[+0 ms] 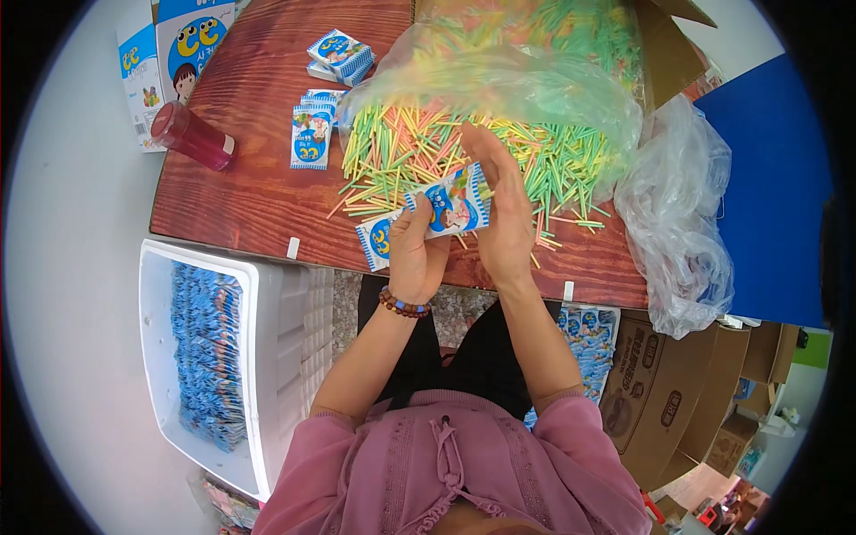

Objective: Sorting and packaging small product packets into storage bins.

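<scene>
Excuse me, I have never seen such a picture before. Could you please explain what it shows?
There is no machine here: a person works with two bare hands. One wide camera, worn on the head, looks down, so straight edges bend near the rim. On the reddish wooden table lie many thin coloured sticks, partly under clear plastic, and some blue-and-white packets. The left hand holds one such packet. The right hand, fingers extended, is at its other end.
</scene>
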`<action>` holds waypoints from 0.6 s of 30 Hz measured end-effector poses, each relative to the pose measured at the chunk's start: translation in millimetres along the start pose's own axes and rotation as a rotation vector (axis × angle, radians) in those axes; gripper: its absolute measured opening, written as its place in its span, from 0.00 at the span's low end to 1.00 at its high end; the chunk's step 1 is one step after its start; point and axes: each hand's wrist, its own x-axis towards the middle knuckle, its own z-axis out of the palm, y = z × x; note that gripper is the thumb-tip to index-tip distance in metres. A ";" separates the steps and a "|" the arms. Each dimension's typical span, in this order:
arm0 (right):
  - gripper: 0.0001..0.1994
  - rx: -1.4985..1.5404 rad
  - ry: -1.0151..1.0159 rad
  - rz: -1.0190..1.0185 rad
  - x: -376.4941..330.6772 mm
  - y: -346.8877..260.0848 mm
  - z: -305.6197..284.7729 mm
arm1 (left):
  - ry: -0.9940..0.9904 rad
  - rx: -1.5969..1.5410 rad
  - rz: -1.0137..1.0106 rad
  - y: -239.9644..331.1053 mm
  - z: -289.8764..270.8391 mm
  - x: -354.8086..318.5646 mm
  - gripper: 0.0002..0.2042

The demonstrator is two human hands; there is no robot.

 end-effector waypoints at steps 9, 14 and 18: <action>0.20 -0.470 -0.048 0.117 -9.1 -20.0 -7.0 | -0.082 -0.104 -0.028 5.0 -3.7 7.6 0.14; 0.09 -0.279 0.000 0.115 -3.8 -23.9 -12.4 | -0.147 -0.083 0.049 2.9 -11.7 6.6 0.15; 0.09 -0.580 -0.173 0.117 12.2 -13.8 -29.2 | -0.152 0.358 0.253 24.8 -6.9 2.7 0.17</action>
